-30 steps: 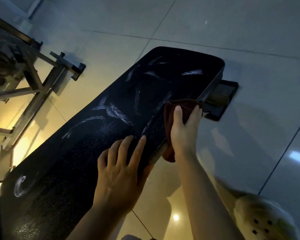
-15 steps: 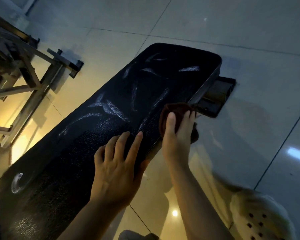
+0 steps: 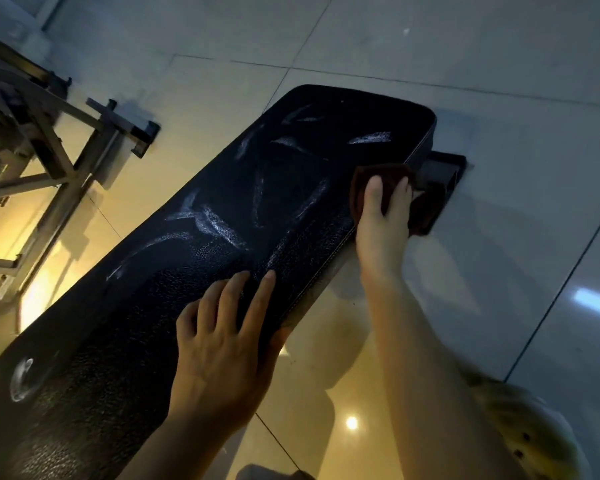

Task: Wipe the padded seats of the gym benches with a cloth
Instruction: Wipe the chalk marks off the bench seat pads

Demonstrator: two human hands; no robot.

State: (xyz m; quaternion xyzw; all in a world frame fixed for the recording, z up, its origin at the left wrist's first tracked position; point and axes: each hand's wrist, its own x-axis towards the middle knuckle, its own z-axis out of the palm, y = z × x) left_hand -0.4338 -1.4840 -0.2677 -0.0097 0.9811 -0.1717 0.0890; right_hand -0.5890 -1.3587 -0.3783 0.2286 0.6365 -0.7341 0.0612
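While the left hand (image 3: 219, 344) rests flat, fingers straight and relaxed, on the black padded seat (image 3: 194, 271) of a gym bench, the right hand (image 3: 381, 220) presses a dark red-brown cloth (image 3: 420, 206) over the seat's right edge near its far end, thumb on top and fingers wrapped down the side, grasping the fold. Pale streaks (image 3: 208, 220) cross the middle and far part of the vinyl, so the work looks part done. The stroke would go best with firm, overlapping passes that follow the stitched edge and then turn inward across the streaks, the flat hand steadying the pad. The seat's rounded far corner and the dark frame foot (image 3: 444, 168) just beyond the cloth limit the reach; to the right lies open tiled floor (image 3: 516, 254). To the left stands a metal rack (image 3: 49, 161), well apart from the seat.
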